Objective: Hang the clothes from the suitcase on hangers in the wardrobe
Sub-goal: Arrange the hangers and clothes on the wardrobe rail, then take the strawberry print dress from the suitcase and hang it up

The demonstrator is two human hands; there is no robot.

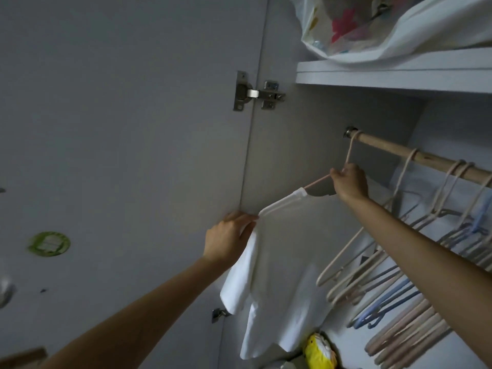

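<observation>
A white T-shirt (pixel 282 275) hangs on a pale pink hanger (pixel 316 181) whose hook sits over the left end of the wooden rail (pixel 394 149) inside the wardrobe. My right hand (pixel 350 182) grips the hanger just below its hook. My left hand (pixel 229 239) pinches the shirt's left shoulder and sleeve at the hanger's tip, close to the wardrobe's left wall. The suitcase is out of view.
Several empty beige and blue hangers (pixel 394 288) crowd the rail to the right. A shelf (pixel 394 73) above carries a white bag (pixel 372 30) with colourful contents. The open door (pixel 119 155) with its hinge (pixel 255 93) stands left. A yellow item (pixel 318 351) lies low.
</observation>
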